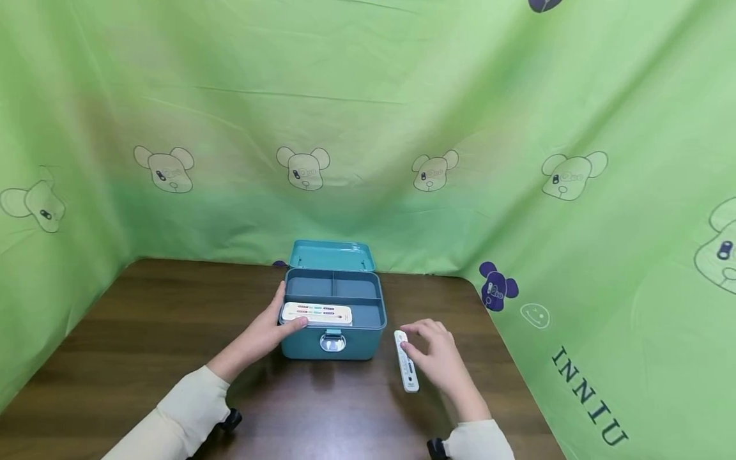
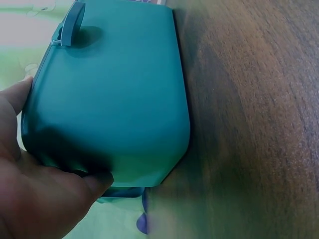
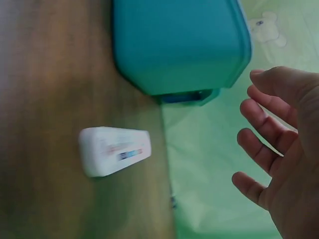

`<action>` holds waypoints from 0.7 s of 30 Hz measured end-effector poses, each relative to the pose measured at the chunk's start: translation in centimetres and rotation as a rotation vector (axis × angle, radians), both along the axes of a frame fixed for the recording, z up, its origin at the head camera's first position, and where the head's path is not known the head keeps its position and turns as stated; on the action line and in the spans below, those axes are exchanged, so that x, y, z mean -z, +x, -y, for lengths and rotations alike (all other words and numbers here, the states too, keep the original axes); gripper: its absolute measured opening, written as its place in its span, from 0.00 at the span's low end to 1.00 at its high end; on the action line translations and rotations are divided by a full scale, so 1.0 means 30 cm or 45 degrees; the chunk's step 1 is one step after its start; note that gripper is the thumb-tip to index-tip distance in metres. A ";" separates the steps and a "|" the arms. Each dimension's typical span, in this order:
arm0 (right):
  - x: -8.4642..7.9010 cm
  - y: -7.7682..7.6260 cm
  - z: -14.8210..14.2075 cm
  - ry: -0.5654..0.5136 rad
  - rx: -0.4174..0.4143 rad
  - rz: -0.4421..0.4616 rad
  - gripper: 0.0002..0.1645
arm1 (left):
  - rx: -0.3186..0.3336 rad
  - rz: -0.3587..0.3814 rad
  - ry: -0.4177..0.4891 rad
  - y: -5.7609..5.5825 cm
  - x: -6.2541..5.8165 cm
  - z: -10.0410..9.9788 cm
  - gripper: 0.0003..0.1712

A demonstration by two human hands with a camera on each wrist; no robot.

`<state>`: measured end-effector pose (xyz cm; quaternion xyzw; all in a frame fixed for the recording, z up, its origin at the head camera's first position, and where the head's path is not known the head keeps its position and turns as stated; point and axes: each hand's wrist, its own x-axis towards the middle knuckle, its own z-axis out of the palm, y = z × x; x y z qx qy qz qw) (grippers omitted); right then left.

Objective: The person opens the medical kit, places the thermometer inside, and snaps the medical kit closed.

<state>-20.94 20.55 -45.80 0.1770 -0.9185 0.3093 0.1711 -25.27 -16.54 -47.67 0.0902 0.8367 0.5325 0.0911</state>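
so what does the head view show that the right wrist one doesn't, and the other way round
Only the head view: the left hand gripping the teal box, the clasp on its front, and the white case inside.

Only the right wrist view: the palm side of the right hand, with a visible gap between its fingers and the loose case.

Both: the box, the loose case on the table, the right hand and the green curtain.

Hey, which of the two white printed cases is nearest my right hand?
The near case on the brown table, right of the open teal box; the other case lies in that box's front compartment.
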 end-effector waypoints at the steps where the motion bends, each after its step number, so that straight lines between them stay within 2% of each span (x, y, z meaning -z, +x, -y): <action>1: 0.012 0.007 -0.001 -0.008 0.018 0.009 0.17 | -0.003 0.001 0.002 0.000 -0.001 0.003 0.67; 8: 0.079 0.045 -0.003 0.000 0.218 0.139 0.21 | 0.020 -0.001 0.005 0.003 -0.005 0.009 0.67; 13: 0.104 0.063 0.003 0.029 0.337 0.239 0.26 | 0.020 0.008 0.017 0.007 -0.004 0.011 0.67; 17: 0.121 0.073 0.008 0.037 0.416 0.274 0.27 | 0.023 0.013 0.017 0.011 -0.005 0.011 0.67; 21: 0.139 0.084 0.012 0.101 0.485 0.341 0.31 | 0.024 0.016 0.020 0.012 -0.007 0.006 0.67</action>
